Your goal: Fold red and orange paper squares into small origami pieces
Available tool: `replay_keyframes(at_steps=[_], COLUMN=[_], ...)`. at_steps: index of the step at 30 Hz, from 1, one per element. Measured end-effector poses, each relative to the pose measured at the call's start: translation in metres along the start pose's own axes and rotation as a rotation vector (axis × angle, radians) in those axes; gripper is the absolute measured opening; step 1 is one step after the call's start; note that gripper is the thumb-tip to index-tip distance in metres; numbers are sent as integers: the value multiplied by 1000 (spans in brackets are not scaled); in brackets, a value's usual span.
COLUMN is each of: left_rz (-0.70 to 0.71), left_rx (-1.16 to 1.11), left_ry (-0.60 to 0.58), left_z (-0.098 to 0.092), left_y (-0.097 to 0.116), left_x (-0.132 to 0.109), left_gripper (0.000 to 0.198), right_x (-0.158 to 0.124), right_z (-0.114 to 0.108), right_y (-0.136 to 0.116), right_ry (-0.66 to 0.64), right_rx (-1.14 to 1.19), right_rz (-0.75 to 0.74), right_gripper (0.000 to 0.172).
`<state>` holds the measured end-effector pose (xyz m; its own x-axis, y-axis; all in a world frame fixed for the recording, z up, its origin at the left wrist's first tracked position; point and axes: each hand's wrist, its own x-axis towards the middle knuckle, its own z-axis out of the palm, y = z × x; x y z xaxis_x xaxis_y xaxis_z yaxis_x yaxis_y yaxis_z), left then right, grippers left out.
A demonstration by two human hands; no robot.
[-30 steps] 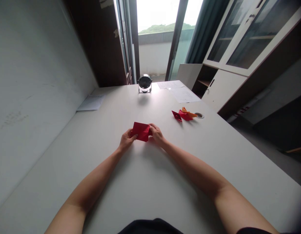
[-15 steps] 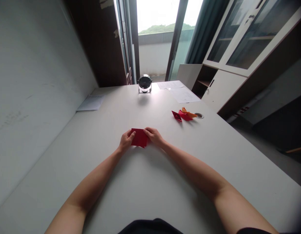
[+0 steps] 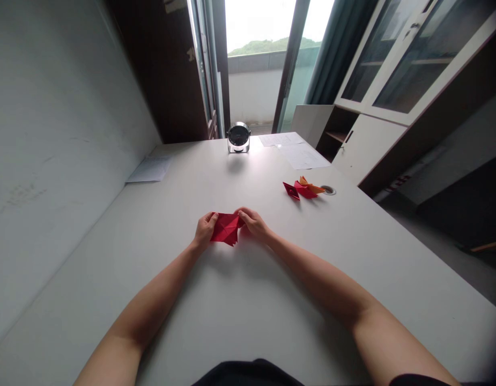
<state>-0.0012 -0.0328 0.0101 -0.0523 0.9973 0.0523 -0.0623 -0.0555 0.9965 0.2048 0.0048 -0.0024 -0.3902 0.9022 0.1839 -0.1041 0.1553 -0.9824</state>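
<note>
A folded red paper (image 3: pixel 224 228) is held between my two hands above the middle of the white table (image 3: pixel 248 300). Creases cross its face, and its lower right edge is ragged with loose layers. My left hand (image 3: pixel 206 228) pinches the paper's left side, thumb on top. At the upper right corner, my right hand (image 3: pixel 251 220) grips it between thumb and fingers. Farther back on the right lie a small red folded paper piece (image 3: pixel 291 191) and, touching or close beside it, red folded paper (image 3: pixel 306 189) with orange folded paper (image 3: pixel 312 187).
A round black device on a silver stand (image 3: pixel 238 138) is at the table's far edge. Paper sheets lie at the far right (image 3: pixel 304 155) and far left (image 3: pixel 149 169). A round cable hole (image 3: pixel 328 190) is beside the orange paper. A wall borders the left side.
The red paper has opened from a flat, smooth square to show a creased face with loose layers at the lower right. My left hand has shifted slightly left.
</note>
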Motion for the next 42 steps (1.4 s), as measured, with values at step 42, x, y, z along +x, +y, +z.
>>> replay_keyframes(at_steps=[42], left_rz=[105], left_rx=[288], left_ry=[-226], left_z=[2], left_y=[3], left_x=[-7], left_gripper=[50], right_x=[-7], right_z=[2], right_y=[-9], right_ry=[-49], right_rx=[-400], right_rz=[-23], right_gripper=[44])
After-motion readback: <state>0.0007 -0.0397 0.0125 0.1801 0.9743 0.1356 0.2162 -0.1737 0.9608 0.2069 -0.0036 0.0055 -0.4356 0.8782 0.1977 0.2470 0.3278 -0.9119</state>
